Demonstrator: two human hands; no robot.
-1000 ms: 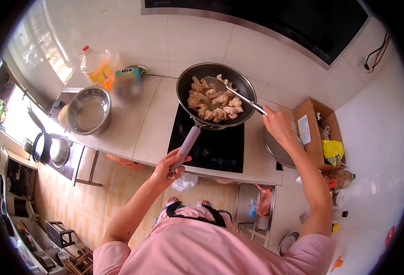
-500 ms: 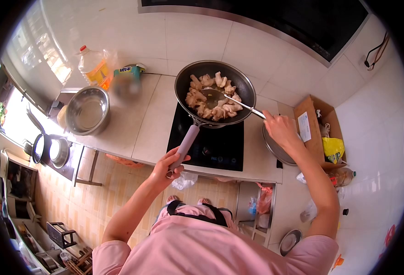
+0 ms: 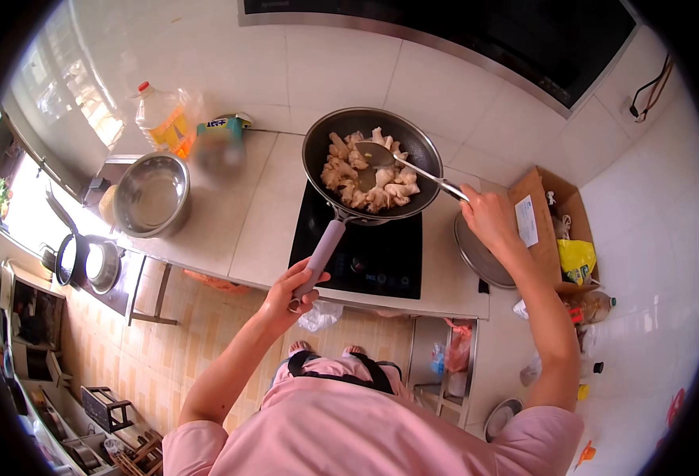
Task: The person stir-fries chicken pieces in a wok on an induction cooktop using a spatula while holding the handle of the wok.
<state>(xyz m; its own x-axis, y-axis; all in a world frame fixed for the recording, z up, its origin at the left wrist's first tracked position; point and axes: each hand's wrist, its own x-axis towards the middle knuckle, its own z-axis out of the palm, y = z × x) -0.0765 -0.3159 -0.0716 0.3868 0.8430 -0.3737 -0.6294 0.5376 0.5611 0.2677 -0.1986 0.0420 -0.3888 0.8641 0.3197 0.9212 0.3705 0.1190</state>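
Observation:
A dark wok [image 3: 425, 151] rests over the black induction cooktop [image 3: 369, 262], its grey handle pointing down and left toward me. My left hand [image 3: 292, 287] is wrapped round the end of that handle. Pale chicken pieces [image 3: 341, 168] lie in a rough ring inside the wok. My right hand [image 3: 488, 214] grips the shaft of a metal spatula [image 3: 430, 176], whose broad head sits in the wok among the upper chicken pieces. A little liquid shows at the bottom of the wok.
Left on the counter stand a steel bowl [image 3: 153, 198], an oil bottle [image 3: 161, 119] and a green packet [image 3: 221, 131]. To the right are a round lid [image 3: 480, 250], a cardboard box [image 3: 536, 230] with a yellow bag [image 3: 576, 260], and a bottle [image 3: 595, 305]. A range hood [image 3: 476, 40] hangs above.
The spatula head has moved up and slightly right in the wok, and my right hand has shifted a little right. Some chicken has been pushed about; my left hand keeps its hold.

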